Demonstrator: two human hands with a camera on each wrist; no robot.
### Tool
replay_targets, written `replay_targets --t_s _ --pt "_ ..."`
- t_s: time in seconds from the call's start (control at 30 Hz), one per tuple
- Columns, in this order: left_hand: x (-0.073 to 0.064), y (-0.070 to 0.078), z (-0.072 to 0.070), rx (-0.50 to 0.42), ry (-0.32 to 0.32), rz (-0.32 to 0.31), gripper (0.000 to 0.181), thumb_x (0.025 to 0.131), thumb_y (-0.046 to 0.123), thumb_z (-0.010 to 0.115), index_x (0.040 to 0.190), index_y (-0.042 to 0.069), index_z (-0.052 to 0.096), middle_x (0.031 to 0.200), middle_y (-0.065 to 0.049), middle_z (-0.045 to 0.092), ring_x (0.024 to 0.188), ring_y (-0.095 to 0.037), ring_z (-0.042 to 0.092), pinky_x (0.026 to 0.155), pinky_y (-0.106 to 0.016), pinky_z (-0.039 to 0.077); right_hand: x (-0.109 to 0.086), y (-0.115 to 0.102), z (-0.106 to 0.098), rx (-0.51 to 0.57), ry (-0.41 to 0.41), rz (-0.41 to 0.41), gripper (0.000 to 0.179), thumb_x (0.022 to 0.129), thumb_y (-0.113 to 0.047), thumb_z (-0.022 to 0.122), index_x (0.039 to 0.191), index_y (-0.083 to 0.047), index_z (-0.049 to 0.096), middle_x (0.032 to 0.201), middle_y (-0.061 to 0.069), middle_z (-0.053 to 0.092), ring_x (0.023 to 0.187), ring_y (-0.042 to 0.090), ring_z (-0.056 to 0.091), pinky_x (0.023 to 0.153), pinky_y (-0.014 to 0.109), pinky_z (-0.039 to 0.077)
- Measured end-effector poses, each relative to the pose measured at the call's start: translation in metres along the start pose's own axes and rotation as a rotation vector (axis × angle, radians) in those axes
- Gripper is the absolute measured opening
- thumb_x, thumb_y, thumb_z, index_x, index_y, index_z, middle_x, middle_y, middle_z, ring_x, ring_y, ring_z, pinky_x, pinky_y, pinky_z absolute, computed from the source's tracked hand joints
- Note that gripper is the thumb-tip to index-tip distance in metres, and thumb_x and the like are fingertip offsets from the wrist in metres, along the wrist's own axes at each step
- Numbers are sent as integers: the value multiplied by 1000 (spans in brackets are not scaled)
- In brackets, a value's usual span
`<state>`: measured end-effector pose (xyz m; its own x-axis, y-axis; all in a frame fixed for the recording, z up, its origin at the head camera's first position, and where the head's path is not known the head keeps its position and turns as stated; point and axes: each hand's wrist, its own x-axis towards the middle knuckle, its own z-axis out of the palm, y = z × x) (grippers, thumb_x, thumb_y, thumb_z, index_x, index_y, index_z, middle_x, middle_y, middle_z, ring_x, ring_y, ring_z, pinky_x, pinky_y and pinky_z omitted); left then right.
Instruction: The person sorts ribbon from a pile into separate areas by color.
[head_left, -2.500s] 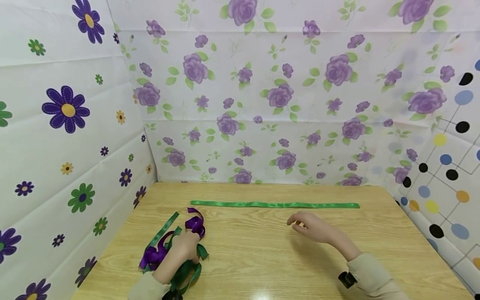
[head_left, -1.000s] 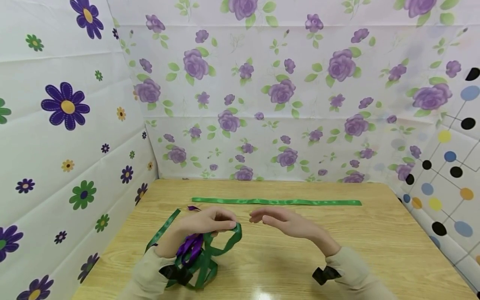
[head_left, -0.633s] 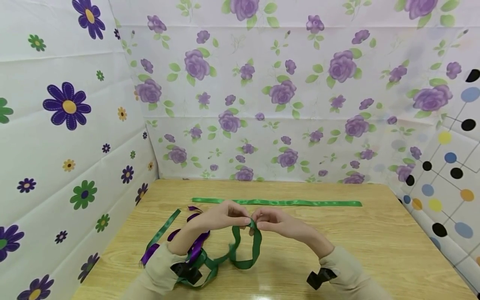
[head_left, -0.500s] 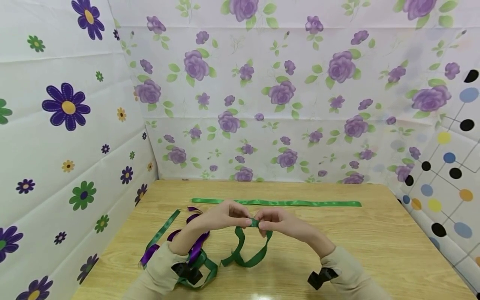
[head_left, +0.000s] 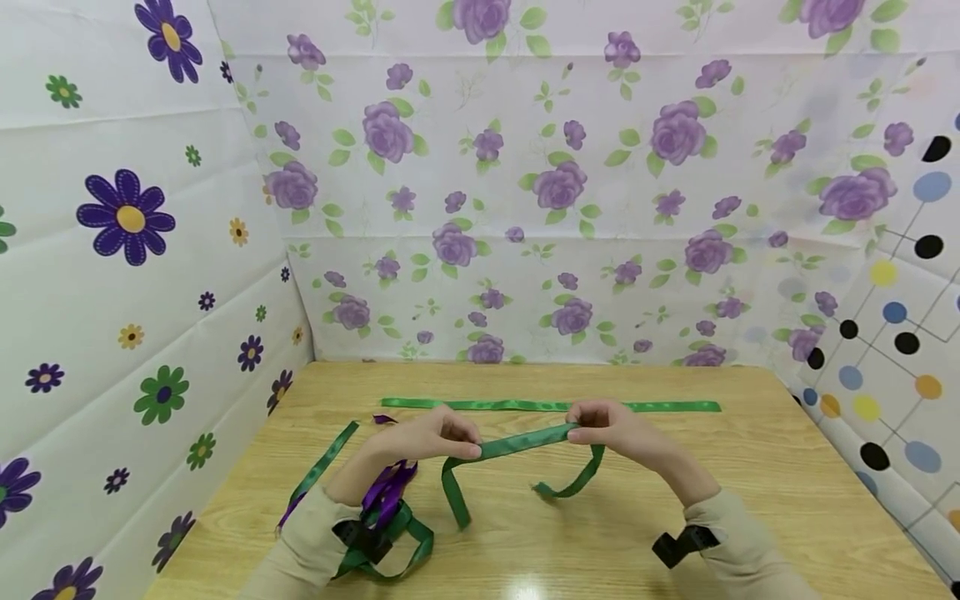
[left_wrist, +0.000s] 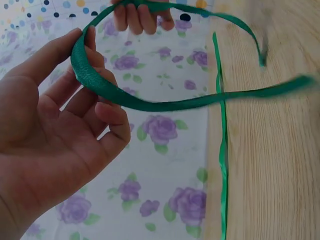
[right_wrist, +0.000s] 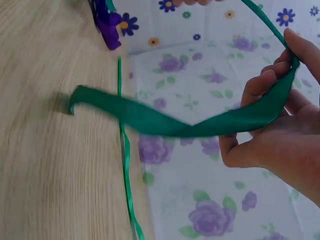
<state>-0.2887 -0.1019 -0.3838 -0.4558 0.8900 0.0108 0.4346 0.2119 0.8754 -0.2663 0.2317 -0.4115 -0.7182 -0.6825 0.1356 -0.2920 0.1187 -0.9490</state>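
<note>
A dark green ribbon (head_left: 525, 442) stretches between my two hands above the middle of the table, tilted up toward the right. My left hand (head_left: 427, 435) pinches it between thumb and fingers, and one loose end hangs down below that hand. On the other side my right hand (head_left: 618, 429) pinches the ribbon, with its other end curling down and to the left. Behind the hands a lighter green ribbon (head_left: 480, 405) lies straight along the back of the table; the right hand covers part of it. Both wrist views show the held ribbon's free ends blurred.
On the left of the wooden table (head_left: 675, 475) lies a tangle of purple ribbons (head_left: 388, 492) and green ribbons (head_left: 405, 550), partly hidden by the left forearm. Another green ribbon piece (head_left: 326, 462) extends from it. Flower-printed cloth (head_left: 480, 192) walls in the back and left.
The left hand drew a green ribbon out of the tangle and brought it to the middle. The right hand took hold of it, then moved right, pulling a length straight between the hands.
</note>
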Motion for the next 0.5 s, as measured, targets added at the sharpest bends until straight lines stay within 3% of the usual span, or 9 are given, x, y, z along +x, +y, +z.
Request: replay_targets --t_s 0.2,0.37,0.5 --pt "-4 -14 -11 5 31 -17 25 94 23 50 86 1 61 68 0 40 56 -13 33 60 -25 34 -19 8 -22 18 3 37 10 94 -14 50 92 -4 52 79 4 45 69 20 39 63 31 39" --pt "-7 -29 -19 -19 97 -59 28 95 27 50 79 4 58 65 -1 34 55 -17 28 59 -29 31 -33 20 -43 79 57 68 17 97 -14 43 92 1 47 76 14 32 70 27 28 63 36 29" --pt "-9 -43 -25 -4 129 -75 27 95 25 48 79 5 57 64 -2 34 54 -15 27 59 -31 31 -42 32 -57 56 121 127 23 97 -22 44 91 0 46 77 14 30 74 30 27 68 37 28"
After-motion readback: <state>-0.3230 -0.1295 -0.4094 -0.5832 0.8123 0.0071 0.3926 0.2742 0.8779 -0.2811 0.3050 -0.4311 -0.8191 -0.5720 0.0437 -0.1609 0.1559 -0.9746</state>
